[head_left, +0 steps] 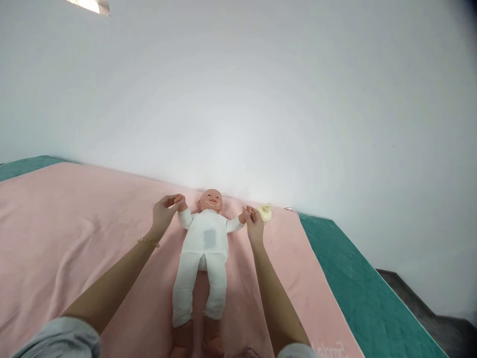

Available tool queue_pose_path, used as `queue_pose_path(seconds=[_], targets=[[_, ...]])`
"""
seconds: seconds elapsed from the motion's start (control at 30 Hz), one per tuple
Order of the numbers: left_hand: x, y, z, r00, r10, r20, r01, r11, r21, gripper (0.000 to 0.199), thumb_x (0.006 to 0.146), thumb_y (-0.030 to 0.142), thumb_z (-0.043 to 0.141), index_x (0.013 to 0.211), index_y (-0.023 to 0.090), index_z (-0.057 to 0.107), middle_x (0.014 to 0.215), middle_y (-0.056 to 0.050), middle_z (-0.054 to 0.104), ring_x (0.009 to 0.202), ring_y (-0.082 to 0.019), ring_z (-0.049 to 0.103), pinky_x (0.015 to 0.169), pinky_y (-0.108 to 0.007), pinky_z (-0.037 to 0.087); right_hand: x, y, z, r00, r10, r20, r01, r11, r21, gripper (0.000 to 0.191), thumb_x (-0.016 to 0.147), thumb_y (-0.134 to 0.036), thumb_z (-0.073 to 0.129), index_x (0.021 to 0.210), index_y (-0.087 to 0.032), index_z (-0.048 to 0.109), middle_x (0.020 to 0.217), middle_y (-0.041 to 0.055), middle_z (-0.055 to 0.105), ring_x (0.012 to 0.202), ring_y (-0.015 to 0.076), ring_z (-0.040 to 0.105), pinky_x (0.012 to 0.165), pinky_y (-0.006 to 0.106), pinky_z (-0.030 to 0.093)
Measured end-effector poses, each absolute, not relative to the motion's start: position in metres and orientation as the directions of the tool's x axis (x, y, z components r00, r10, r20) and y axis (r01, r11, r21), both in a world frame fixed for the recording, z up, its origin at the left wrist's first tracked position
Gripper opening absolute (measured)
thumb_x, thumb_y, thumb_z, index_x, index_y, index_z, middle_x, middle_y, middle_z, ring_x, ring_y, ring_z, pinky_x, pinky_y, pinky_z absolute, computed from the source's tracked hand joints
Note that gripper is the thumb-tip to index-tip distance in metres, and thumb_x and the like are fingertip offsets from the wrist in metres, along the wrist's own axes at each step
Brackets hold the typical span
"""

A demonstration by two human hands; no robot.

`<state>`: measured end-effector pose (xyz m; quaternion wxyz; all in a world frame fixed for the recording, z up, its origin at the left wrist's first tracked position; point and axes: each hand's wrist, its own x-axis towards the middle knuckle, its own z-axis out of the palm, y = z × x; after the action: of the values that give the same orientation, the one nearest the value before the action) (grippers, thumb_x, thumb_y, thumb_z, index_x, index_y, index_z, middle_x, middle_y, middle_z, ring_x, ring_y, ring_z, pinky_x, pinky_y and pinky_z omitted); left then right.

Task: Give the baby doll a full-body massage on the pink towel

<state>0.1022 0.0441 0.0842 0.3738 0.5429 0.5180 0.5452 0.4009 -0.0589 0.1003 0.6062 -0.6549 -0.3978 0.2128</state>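
Note:
A baby doll (204,233) in a white top and white trousers lies on its back on a pink blanket (112,219). Its arms are spread out to both sides. My left hand (164,213) pinches the doll's hand on the left, beside its head. On the other side, my right hand (255,226) has its fingers closed around the doll's other hand. Just past my right hand sits a small pale yellow toy (265,213), partly covered by my fingers. The doll's feet reach down to the bottom edge of the view.
Under the blanket is a green mattress cover (346,263), showing along the right and at the far left. A plain white wall (238,99) rises directly behind the doll's head. Something dark (421,303) stands beyond the right edge of the bed.

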Motion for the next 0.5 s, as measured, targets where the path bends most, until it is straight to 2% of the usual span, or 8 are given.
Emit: queue_pose_path(seconds=[0.07,0.17,0.3,0.4,0.5], targets=[[0.087,0.02,0.084,-0.198,0.956,0.217,0.2,-0.177,0.964,0.032,0.08,0.035,0.076,0.104,0.016,0.07,0.106,-0.008,0.073,0.102,-0.024,0.068,0.095,-0.043,0.053,0.393,-0.088,0.094,0.608,0.764,0.214,0.288,0.039,-0.957,0.06,0.08,-0.051,0.065,0.128,-0.015,0.062,0.133,0.0146,0.067,0.123,0.0297,0.064,0.102,0.042,0.05],[0.065,-0.01,0.078,-0.28,0.94,0.197,0.276,-0.118,0.954,0.045,0.072,0.046,0.074,0.108,0.02,0.07,0.105,-0.007,0.074,0.102,-0.027,0.068,0.094,-0.042,0.053,0.377,-0.133,0.074,0.634,0.747,0.201,0.322,-0.018,-0.947,0.065,0.08,-0.053,0.064,0.134,-0.018,0.06,0.134,0.0141,0.066,0.124,0.0323,0.063,0.103,0.046,0.049],[0.044,-0.044,0.057,-0.331,0.939,0.094,0.342,0.026,0.939,0.052,0.068,0.053,0.07,0.109,0.021,0.069,0.097,-0.009,0.075,0.097,-0.032,0.07,0.088,-0.046,0.053,0.356,-0.179,0.038,0.677,0.733,0.061,0.363,-0.262,-0.894,0.069,0.086,-0.057,0.055,0.146,-0.023,0.052,0.132,0.0114,0.068,0.116,0.031,0.069,0.087,0.04,0.057],[0.04,-0.067,0.037,-0.315,0.949,-0.01,0.347,0.125,0.929,0.056,0.066,0.054,0.07,0.11,0.019,0.068,0.094,-0.011,0.076,0.09,-0.033,0.071,0.077,-0.043,0.056,0.342,-0.196,0.019,0.665,0.746,0.021,0.393,-0.327,-0.859,0.069,0.085,-0.056,0.056,0.143,-0.02,0.055,0.129,0.0126,0.07,0.113,0.0313,0.07,0.087,0.038,0.057],[0.041,-0.082,0.023,-0.245,0.968,-0.047,0.367,0.138,0.92,0.05,0.069,0.053,0.067,0.108,0.021,0.067,0.101,-0.01,0.076,0.094,-0.032,0.071,0.077,-0.04,0.056,0.333,-0.199,0.016,0.637,0.768,0.062,0.441,-0.297,-0.847,0.058,0.087,-0.055,0.053,0.133,-0.021,0.063,0.123,0.0111,0.073,0.112,0.0302,0.07,0.086,0.035,0.056]])
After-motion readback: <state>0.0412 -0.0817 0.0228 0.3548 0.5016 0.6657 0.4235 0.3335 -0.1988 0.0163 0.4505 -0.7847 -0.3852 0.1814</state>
